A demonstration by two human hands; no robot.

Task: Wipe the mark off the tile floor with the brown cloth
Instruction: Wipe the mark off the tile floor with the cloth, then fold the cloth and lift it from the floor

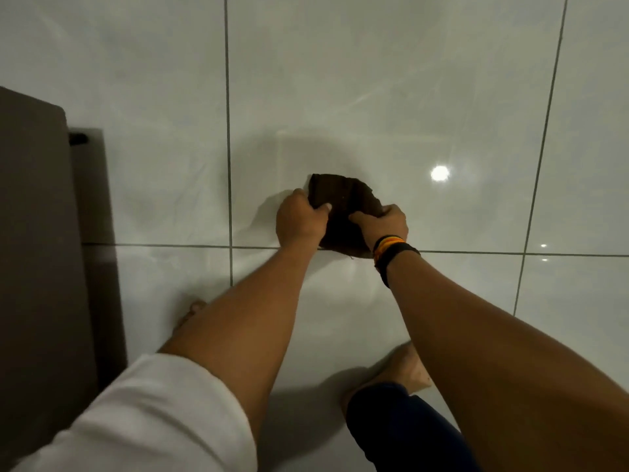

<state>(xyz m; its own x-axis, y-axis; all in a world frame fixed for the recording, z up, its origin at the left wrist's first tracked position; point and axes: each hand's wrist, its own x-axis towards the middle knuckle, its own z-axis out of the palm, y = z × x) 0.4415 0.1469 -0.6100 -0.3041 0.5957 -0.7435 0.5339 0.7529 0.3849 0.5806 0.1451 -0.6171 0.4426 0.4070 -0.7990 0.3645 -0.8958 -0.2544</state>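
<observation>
Here, both hands, left (pixel 299 219) and right (pixel 383 224), clench the brown cloth (pixel 343 206) against the tile floor (pixel 374 80); firm, even strokes should serve best.

A dark grey-brown furniture panel (pixel 34 233) fills the left edge, a small black fitting (pixel 77 138) at its side. A bright ceiling-light reflection (pixel 439 173) glints far right. Bare feet (pixel 405 369) stand near.

mark not showing anywhere; both hands covering the brown cloth's (pixel 342 202) side edges; left-side furniture (pixel 37 233) getting cropped by the frame.
</observation>
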